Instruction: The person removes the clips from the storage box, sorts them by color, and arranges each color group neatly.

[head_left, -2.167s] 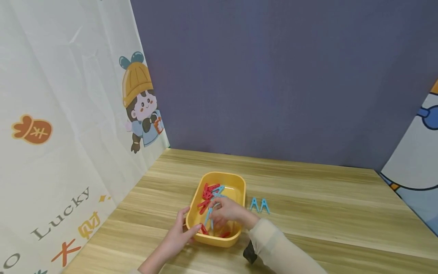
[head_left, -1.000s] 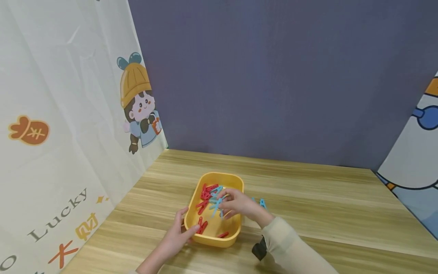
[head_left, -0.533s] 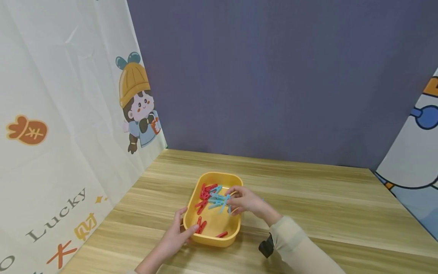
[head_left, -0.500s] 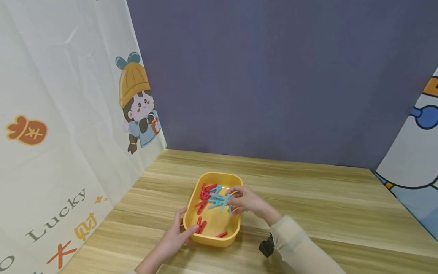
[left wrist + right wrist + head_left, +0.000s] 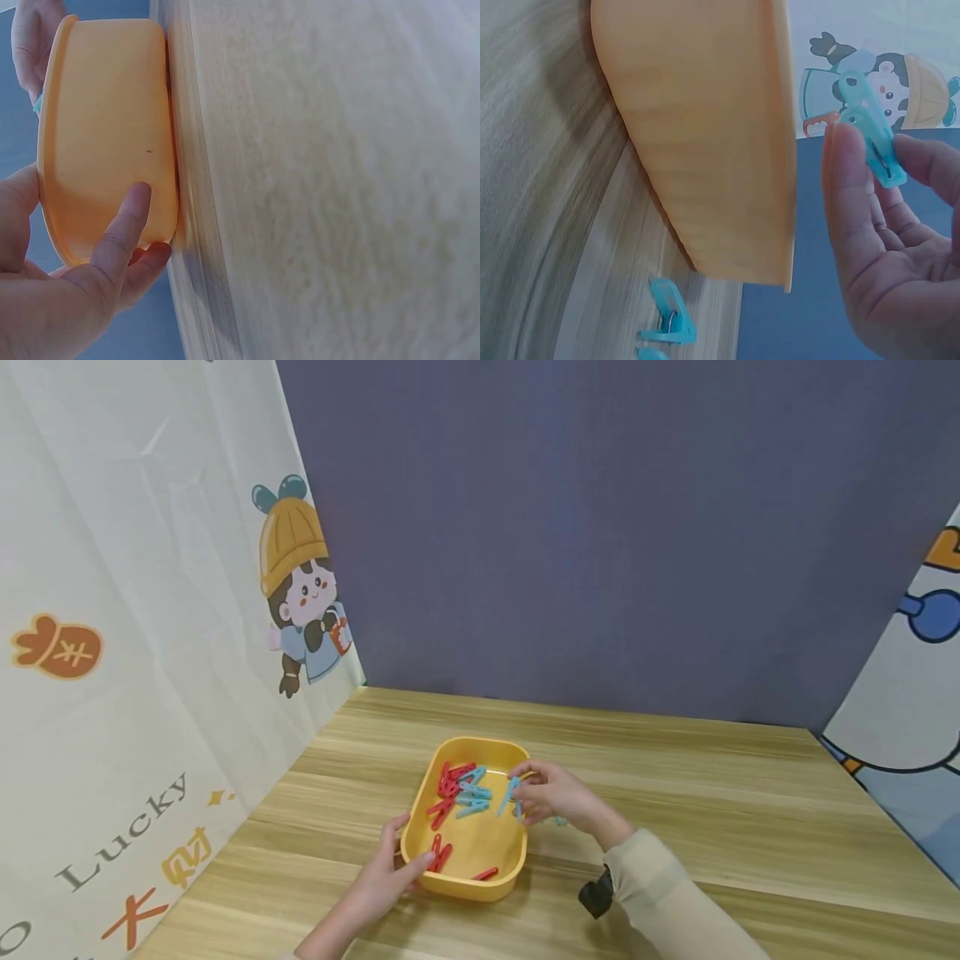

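The left hand grips the near-left side of one yellow, round-cornered plastic tub. Two red plastic clips lie nearest inside. Two light-blue plastic clips sit on the wood-grained table, right of the tub; the right hand pinches another blue clip above its right side. At least three blue clips lie beside a red clip heap, uncountable.

On my feed, a white sheet at left bears a cartoon figure and "Lucky" lettering. I see a dark blue-grey panel behind the wood-grained worktop.
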A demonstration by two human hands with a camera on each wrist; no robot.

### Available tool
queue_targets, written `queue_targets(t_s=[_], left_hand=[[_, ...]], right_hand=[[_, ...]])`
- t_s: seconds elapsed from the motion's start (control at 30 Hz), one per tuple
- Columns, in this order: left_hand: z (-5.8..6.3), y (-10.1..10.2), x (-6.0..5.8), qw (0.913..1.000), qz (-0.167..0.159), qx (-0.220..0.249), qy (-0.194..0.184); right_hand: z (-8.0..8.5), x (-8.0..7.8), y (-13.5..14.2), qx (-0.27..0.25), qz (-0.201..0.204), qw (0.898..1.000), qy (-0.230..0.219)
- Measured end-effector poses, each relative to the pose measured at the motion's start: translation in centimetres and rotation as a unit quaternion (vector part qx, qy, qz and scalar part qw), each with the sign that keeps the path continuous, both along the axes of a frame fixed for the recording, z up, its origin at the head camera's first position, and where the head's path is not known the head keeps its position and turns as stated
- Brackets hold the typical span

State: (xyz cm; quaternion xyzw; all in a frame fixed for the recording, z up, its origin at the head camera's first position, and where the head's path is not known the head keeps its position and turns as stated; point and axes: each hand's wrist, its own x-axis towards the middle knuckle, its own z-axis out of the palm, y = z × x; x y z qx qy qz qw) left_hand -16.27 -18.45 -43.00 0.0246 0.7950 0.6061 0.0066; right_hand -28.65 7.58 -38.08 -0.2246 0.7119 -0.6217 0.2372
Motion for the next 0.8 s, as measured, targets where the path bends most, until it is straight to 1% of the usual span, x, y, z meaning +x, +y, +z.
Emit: queue_targets(t_s=[0.13,0.33,0.57,0.8], left_hand=[[-0.2,-0.1,-0.1,1.0000,-0.001,0.002,-0.001],[-0.3,-0.1,-0.1,1.0000,-0.002,0.001,-0.001],[0.1,0.0,0.1,0.9999,0.000,-0.004,-0.010],[0.1,0.0,0.0,0.9998,0.005,-0.011,-0.013]], right_hand=[[0.0,0.0,0.3,-0.003,0.001,1.000,-0.004],[-0.4,-0.2,0.8,-0.001,0.003,1.000,0.006],[-0.6,-0.5,1.6,-0.006,-0.011,1.000,0.004],[-0.5,-0.8,2.7,-0.004,-0.023,1.000,0.009]])
